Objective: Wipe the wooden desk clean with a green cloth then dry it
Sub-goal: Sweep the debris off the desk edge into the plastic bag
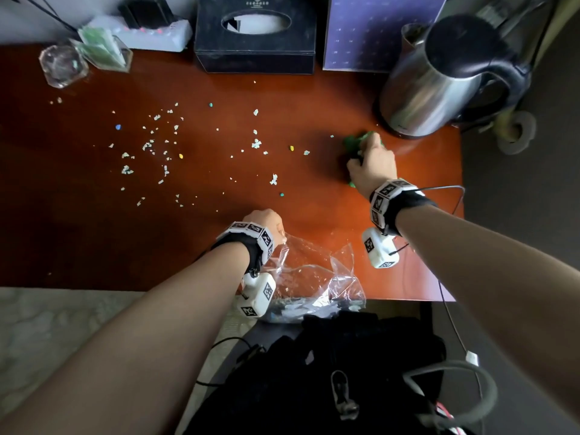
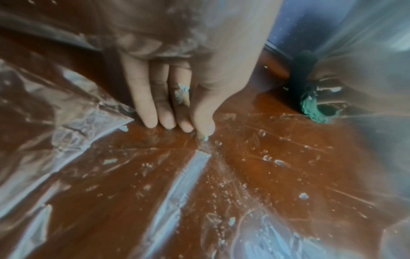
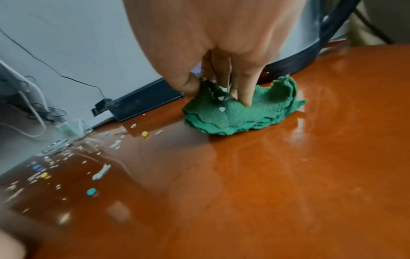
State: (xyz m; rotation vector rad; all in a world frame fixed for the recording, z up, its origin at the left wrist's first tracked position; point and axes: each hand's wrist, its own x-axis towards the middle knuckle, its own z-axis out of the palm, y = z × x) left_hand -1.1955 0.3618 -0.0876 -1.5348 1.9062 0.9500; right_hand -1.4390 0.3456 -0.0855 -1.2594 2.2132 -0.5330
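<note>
A: How does the grip stand on the green cloth (image 3: pixel 239 115)?

B: The right hand (image 1: pixel 373 166) pinches it, thumb against fingers (image 3: pixel 245 87), bunched and pressed onto the surface (image 3: pixel 288 175) just beside the kettle (image 1: pixel 439 80).

A: And the left hand (image 1: pixel 265 221)?

B: Its fingers are pressed together, thumb pinching the edge of a clear plastic bag (image 1: pixel 317 287) against the near edge of the surface.

A: How far along?

B: Early, I'd judge. The right part around the cloth looks clear and glossy, but paper scraps (image 1: pixel 150 146) and small coloured bits litter the middle and left. A few scraps already lie in the bag. Drying is not yet begun.

A: Arm poses?

B: Right forearm stretched forward, wrist bent down over the cloth; left forearm short, hand low at the bag's mouth.
</note>
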